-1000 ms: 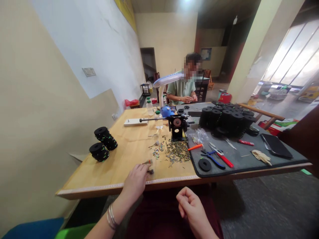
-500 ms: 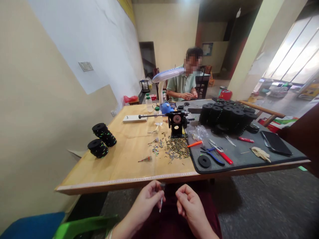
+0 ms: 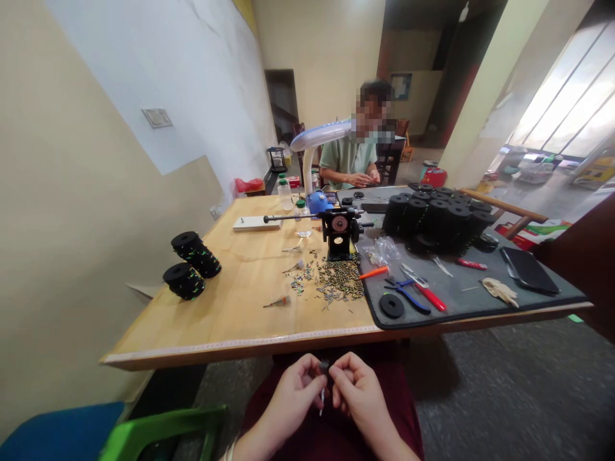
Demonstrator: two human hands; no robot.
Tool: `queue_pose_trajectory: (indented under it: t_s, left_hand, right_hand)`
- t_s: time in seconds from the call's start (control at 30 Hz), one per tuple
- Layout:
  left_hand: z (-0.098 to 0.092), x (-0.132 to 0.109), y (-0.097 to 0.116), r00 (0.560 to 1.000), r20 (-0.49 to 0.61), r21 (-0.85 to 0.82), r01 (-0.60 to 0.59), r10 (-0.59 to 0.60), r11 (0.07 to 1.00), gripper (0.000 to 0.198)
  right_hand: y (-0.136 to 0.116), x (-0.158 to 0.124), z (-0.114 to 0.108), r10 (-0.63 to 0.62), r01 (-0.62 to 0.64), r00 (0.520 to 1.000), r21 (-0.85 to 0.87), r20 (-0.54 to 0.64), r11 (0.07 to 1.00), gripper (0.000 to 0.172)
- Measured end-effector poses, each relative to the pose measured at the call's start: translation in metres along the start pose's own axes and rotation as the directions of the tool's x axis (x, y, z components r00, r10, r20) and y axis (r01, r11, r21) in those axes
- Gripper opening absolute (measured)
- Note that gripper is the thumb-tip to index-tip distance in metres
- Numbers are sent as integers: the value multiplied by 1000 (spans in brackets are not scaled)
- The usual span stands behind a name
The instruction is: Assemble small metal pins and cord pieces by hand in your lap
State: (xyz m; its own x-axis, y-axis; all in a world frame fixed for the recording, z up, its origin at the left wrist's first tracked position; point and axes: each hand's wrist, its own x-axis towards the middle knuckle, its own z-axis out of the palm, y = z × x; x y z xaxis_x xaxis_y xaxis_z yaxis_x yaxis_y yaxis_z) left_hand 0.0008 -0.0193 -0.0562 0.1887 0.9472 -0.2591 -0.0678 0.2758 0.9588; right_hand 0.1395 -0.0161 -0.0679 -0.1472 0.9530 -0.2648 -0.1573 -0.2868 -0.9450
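Note:
Below the table's front edge, over my lap, my left hand (image 3: 291, 400) and my right hand (image 3: 358, 394) meet with fingers pinched. Between them sits a small dark piece with a thin pale stem (image 3: 323, 383); both hands pinch it, and I cannot make out what it is. On the wooden table (image 3: 240, 301) lies a similar small piece (image 3: 278, 301), and a heap of tiny metal parts (image 3: 339, 285) is spread in front of a black hand-crank winder (image 3: 339, 234).
Two stacks of black foam spools (image 3: 189, 264) stand at the left. A dark mat (image 3: 456, 298) carries many black spools (image 3: 437, 221), pliers (image 3: 408, 296), a red-handled tool (image 3: 427, 294), a black disc (image 3: 391, 305) and a phone (image 3: 528, 270). A seated person (image 3: 353, 160) works opposite, behind a desk lamp (image 3: 317, 144).
My left hand picked a small piece off the table near its front edge and drew back to my lap. Both hands have come together on it.

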Motion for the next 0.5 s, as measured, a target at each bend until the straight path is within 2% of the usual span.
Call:
queue_pose_trajectory:
  t_s: [0.3, 0.5]
  left_hand:
    - [4, 0, -8, 996, -11, 91, -82, 84, 992, 24]
    - [2, 0, -10, 984, -68, 209, -148, 166, 967, 19]
  right_hand:
    - [5, 1, -3, -132, 128, 991, -145, -21, 981, 44]
    - [6, 1, -2, -160, 154, 987, -178, -20, 972, 41]
